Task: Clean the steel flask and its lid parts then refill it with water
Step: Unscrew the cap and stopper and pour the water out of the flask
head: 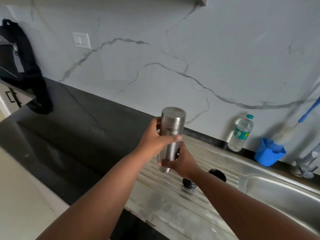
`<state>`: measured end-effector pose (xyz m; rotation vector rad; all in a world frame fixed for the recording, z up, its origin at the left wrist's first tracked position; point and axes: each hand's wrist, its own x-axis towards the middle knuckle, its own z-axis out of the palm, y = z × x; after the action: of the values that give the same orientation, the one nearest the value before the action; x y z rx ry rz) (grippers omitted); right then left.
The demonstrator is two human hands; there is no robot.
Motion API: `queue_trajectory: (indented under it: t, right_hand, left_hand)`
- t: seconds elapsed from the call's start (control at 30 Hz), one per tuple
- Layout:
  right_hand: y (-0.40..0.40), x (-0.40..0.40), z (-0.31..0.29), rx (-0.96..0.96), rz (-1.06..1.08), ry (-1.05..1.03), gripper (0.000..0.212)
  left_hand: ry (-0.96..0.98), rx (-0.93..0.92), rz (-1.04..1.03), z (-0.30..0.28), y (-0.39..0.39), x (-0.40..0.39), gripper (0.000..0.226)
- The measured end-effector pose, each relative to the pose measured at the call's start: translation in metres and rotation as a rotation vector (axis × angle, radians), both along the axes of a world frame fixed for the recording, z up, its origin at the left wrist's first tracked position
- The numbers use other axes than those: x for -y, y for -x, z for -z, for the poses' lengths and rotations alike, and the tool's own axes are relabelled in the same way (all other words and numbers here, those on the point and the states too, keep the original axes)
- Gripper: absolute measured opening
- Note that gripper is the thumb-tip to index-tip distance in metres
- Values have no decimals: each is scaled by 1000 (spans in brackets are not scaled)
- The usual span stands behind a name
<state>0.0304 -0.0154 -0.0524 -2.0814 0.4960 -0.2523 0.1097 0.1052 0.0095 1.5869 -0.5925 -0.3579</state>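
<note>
1. The steel flask [170,135] is held upside down in the air above the ribbed drainboard [195,213] of the steel sink [284,191], its flat base up and its mouth pointing down. The printed lettering on its side reads inverted.
2. The left hand [154,142] grips the flask around its middle, fingers curled round the far side and the thumb lying across the front.
3. The right hand [181,161] grips the flask near its lower end, close to the mouth, fingers wrapped round it from the right.
4. 2 dark lid parts lie on the drainboard below the hands: a black cap [217,174] to the right of the right wrist, and a smaller dark stopper [188,185], partly hidden by the right forearm.
5. A clear plastic water bottle [241,133] with a teal cap and green label stands at the back of the sink, leaning toward the marble-patterned wall [173,49].
6. Just right of it sits a blue holder [268,152] with a bottle brush [285,129] standing in it; the brush has a blue handle.
7. A steel tap [306,163] stands at the far right.
8. A black bag [19,63] rests at the far left end of the dark table [78,122].
9. A white wall switch [81,40] is set in the wall.
</note>
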Motion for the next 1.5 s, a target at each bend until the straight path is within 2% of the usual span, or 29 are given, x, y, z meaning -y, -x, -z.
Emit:
queue_trajectory:
  t: [0.1,0.3,0.5,0.6,0.73,0.93,1.03,1.13,1.2,1.3,1.4,1.5]
  right_hand:
    - [-17,11,16,-48,26,52,82]
    - [-31,18,42,-93,48,-22,80]
    - [-35,16,50,-136,40,-35,72]
    - [-36,16,51,-152,43,-14,74]
    - [-35,13,51,-165,24,-10,77]
    - [-33,14,45,-194,1,-1,80]
    - [-29,22,37,-222,-15,48,90]
    - [-20,34,22,-256,-4,102,115]
    - [-11,45,9,-269,11,131,122]
    - [13,69,-10,-261,93,196,120]
    - [37,91,-29,-268,165,266,114]
    - [74,117,-45,-291,273,331,108]
  left_hand:
    - [-108,101,19,15,-5,13,81]
    - [-180,59,40,37,-24,18,84]
    - [-126,-8,55,51,-33,15,83]
    - [-117,-19,57,54,-37,14,82]
    - [-107,-29,52,58,-39,12,67]
    - [-134,-6,104,54,-37,10,63]
    - [-154,2,133,48,-33,9,65]
    - [-153,-18,130,37,-26,6,71]
    - [-220,84,56,30,-23,7,89]
    - [-232,411,-147,13,-12,13,106]
    - [-103,784,-239,-1,0,25,91]
    - [-27,1003,-148,-12,29,54,72]
